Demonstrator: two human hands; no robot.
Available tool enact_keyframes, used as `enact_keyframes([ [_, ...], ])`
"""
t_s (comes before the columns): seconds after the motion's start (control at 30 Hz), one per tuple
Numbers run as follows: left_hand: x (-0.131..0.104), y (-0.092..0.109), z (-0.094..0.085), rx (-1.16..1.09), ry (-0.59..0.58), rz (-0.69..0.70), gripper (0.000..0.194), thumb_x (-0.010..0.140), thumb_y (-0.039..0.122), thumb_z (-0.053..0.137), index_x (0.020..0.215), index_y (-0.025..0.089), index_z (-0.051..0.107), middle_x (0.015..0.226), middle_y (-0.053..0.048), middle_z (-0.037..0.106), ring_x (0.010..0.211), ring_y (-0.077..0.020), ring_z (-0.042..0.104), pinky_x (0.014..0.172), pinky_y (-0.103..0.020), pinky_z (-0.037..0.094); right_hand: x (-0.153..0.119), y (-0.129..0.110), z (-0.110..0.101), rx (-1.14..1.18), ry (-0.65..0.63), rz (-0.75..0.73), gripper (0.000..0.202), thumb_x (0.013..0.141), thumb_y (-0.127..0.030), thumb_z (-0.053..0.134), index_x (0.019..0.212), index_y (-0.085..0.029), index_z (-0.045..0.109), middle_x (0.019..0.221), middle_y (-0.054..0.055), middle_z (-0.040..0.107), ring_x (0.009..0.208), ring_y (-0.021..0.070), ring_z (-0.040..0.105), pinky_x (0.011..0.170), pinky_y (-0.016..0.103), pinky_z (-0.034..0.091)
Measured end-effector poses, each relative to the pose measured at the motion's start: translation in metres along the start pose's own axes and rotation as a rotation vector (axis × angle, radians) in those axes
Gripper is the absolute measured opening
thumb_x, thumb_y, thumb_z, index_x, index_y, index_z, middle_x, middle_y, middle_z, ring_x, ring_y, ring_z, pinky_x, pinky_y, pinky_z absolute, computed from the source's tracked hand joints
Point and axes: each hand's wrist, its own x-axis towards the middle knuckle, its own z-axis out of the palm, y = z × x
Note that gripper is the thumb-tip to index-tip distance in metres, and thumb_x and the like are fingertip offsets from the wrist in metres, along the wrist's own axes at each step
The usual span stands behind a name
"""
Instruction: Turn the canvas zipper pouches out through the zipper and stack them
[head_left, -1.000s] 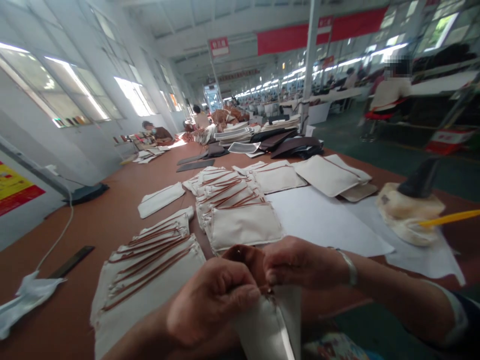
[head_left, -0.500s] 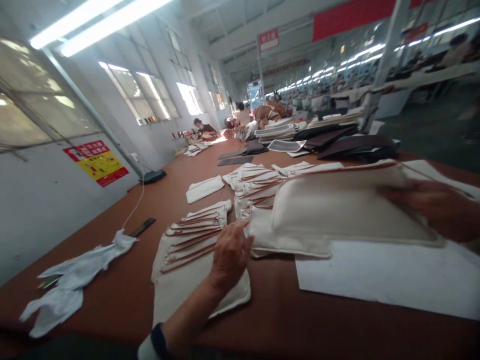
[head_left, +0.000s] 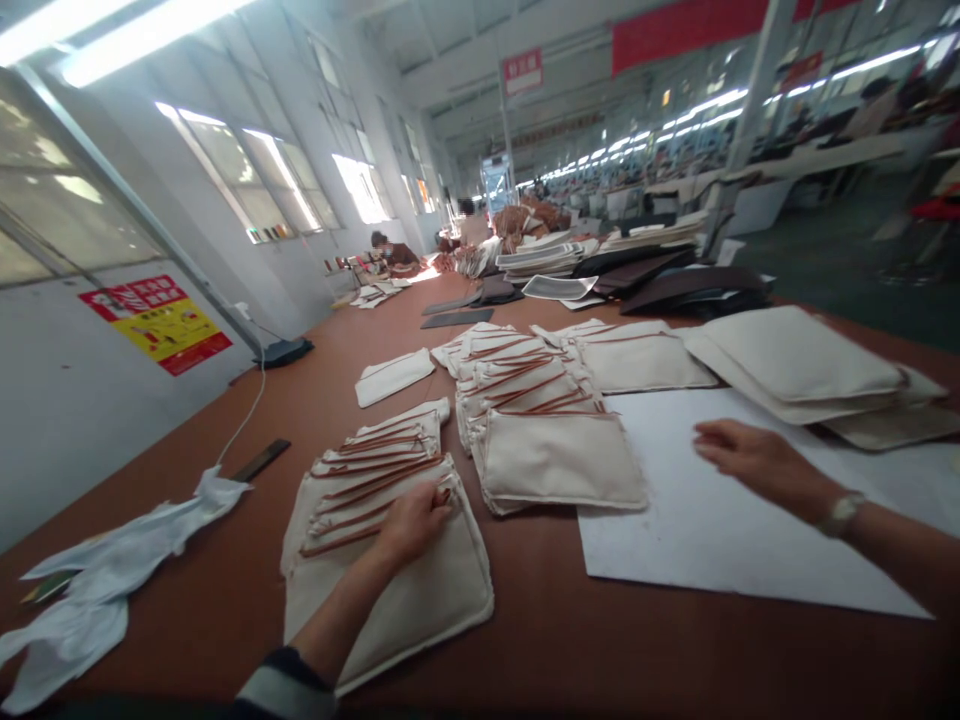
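My left hand [head_left: 414, 520] is closed at the upper right edge of a cream fabric panel [head_left: 412, 610], its fingertips pinching the edge by the brown trim. This panel lies at the front of an overlapping row of cream pieces with brown strips. My right hand [head_left: 750, 462], with a watch on the wrist, hovers over a white sheet [head_left: 675, 545]; its fingers are loosely bent, slightly apart and hold nothing. Between the hands lies a smaller stack of cream panels [head_left: 562, 460]. Larger cream panels [head_left: 810, 360] are piled beyond my right hand.
White cloth gloves [head_left: 127, 570] and a dark flat bar [head_left: 261, 460] lie on the brown table [head_left: 525, 620] at left. A single cream piece [head_left: 394, 377] sits farther back. Dark sheets [head_left: 690, 290] are stacked at the far right. A person [head_left: 394, 255] sits at the far end.
The large cream panel that my right hand held is now on the pile at right, and that hand is free. My left hand has moved left and down to the front panel.
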Motion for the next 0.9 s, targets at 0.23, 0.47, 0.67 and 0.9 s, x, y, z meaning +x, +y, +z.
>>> enact_keyframes([
  [0.23, -0.069, 0.081, -0.064, -0.390, -0.416, 0.370, 0.016, 0.089, 0.029, 0.061, 0.097, 0.017, 0.064, 0.085, 0.001, 0.063, 0.078, -0.0142, 0.057, 0.070, -0.022, 0.046, -0.055, -0.120, 0.034, 0.700, -0.486, -0.312, 0.039, 0.084, -0.019, 0.058, 0.122, -0.014, 0.059, 0.118, 0.013, 0.067, 0.110, 0.0235, 0.065, 0.096, 0.041, 0.053],
  [0.47, -0.116, 0.137, -0.072, -0.853, -0.557, 0.428, 0.013, 0.085, 0.024, 0.066, 0.093, 0.014, 0.066, 0.079, -0.001, 0.058, 0.071, -0.0119, 0.049, 0.062, -0.020, 0.038, -0.098, -0.164, 0.020, 0.948, -0.881, -0.158, 0.030, 0.074, -0.015, 0.065, 0.103, -0.014, 0.060, 0.096, 0.004, 0.063, 0.086, 0.0162, 0.058, 0.075, 0.027, 0.048],
  [0.67, -0.117, 0.151, -0.080, -0.833, -0.540, 0.400, 0.011, 0.082, 0.024, 0.062, 0.086, 0.014, 0.064, 0.075, 0.000, 0.057, 0.066, -0.0116, 0.045, 0.058, -0.020, 0.037, -0.123, -0.166, 0.000, 0.984, -0.852, -0.126, 0.024, 0.088, -0.035, 0.062, 0.096, -0.013, 0.056, 0.087, 0.002, 0.053, 0.075, 0.0123, 0.046, 0.065, 0.022, 0.040],
  [0.9, -0.123, 0.161, -0.108, -0.403, -0.263, 0.634, 0.016, 0.089, 0.017, 0.051, 0.079, 0.018, 0.064, 0.073, 0.002, 0.061, 0.066, -0.0113, 0.052, 0.058, -0.018, 0.038, -0.125, -0.182, -0.011, 0.718, -0.517, -0.510, 0.009, 0.094, -0.018, 0.051, 0.086, -0.017, 0.049, 0.077, -0.002, 0.050, 0.066, 0.0088, 0.042, 0.058, 0.019, 0.036],
])
